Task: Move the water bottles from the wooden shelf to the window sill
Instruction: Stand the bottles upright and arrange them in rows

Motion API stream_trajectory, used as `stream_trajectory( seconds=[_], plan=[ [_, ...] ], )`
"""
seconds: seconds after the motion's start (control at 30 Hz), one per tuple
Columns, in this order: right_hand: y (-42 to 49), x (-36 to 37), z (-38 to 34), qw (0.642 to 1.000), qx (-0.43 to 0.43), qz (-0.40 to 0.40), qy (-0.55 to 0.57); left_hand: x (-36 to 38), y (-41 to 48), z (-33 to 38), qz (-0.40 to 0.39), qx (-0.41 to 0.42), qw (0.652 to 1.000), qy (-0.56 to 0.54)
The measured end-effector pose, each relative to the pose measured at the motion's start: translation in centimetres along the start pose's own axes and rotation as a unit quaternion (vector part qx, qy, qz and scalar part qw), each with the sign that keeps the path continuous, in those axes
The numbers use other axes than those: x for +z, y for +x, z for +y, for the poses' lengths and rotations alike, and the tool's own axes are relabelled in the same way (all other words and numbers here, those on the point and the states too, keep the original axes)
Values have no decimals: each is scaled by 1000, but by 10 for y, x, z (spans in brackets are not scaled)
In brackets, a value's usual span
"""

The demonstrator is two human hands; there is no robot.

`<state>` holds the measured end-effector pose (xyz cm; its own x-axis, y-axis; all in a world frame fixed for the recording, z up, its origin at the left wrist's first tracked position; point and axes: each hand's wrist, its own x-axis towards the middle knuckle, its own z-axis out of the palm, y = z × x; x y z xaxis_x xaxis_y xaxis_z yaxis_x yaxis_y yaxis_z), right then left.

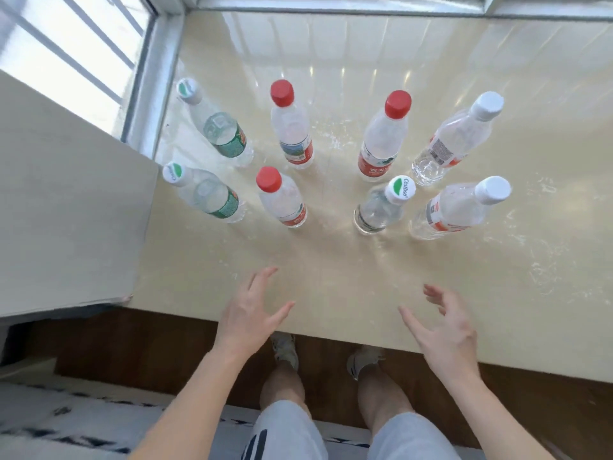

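Several water bottles stand upright in two rows on the cream window sill (331, 280). The back row runs from a green-label bottle (219, 127) past two red-capped ones (292, 127) (381, 141) to a white-capped one (454, 141). The front row holds a green-label bottle (205, 194), a red-capped bottle (282, 199), a green-and-white-capped bottle (381, 207) and a white-capped bottle (457, 209). My left hand (248, 313) and my right hand (444, 327) hover over the sill's front edge, fingers spread, holding nothing. Both are short of the front row. The wooden shelf is out of view.
A white wall block (66, 210) juts over the sill at the left. The window frame (152, 81) borders the sill at the left and back. Below the sill lie a dark wooden floor (132, 353), my legs and shoes (285, 350), and a patterned rug (66, 426).
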<state>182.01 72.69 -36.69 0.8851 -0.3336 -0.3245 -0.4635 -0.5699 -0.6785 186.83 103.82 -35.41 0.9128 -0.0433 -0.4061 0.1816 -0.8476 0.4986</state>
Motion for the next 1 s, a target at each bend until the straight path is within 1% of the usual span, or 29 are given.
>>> stream_trajectory(
  seconds=[0.1,0.2,0.27,0.37,0.47,0.57,0.73,0.87,1.0],
  plan=[
    [-14,37,-41,996,-67,-51,-12,-27,-11,-47,31,-56,998,8],
    [3,80,-85,991,-111,-75,21,-55,9,-83,65,-81,994,-38],
    [24,103,-111,987,-110,-95,71,-73,31,-97,89,-70,990,-87],
    [59,124,-143,981,-110,-107,117,-93,71,-102,107,-25,980,-166],
    [86,132,-161,979,-117,-115,120,-102,105,-96,106,19,972,-207],
    [95,134,-167,978,-121,-132,110,-101,127,-85,103,48,966,-231],
    [91,145,-165,983,-100,-102,116,-97,144,-80,113,96,962,-230],
    [94,153,-171,979,-108,-80,154,-97,148,-86,120,87,963,-224],
    [99,165,-176,981,-109,-21,157,-92,151,-88,146,74,961,-223]
  ],
)
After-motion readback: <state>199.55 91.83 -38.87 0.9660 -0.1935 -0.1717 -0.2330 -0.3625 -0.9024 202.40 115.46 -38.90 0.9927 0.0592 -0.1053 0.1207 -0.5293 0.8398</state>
